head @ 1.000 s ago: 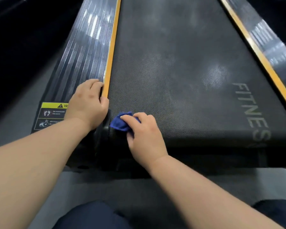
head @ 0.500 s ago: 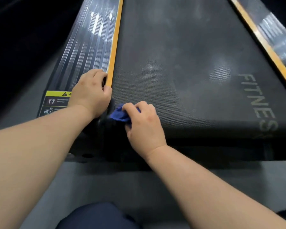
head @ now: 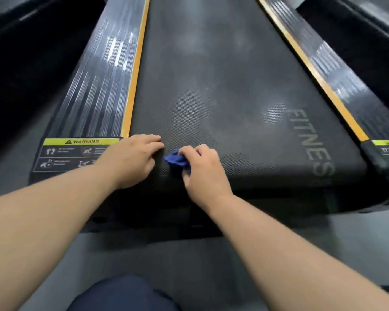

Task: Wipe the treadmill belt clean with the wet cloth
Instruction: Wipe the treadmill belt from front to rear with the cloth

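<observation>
The black textured treadmill belt (head: 222, 90) runs away from me, with grey "FITNESS" lettering near its right rear corner. My right hand (head: 202, 173) grips a small bunched blue cloth (head: 175, 160) and holds it against the belt near the rear left corner. My left hand (head: 130, 160) rests palm down beside it, fingers loosely bent, lying across the belt's left edge and the end of the left side rail. It holds nothing.
Ribbed side rails with yellow strips flank the belt, the left side rail (head: 99, 86) and the right side rail (head: 328, 70). A yellow warning label (head: 72, 151) sits at the left rail's end. Grey floor (head: 211, 265) lies below, with my knee (head: 121, 292) at the bottom.
My left hand has moved off the yellow rail strip onto the belt's edge. My right hand with the cloth has shifted a little further onto the belt. My head has pulled back.
</observation>
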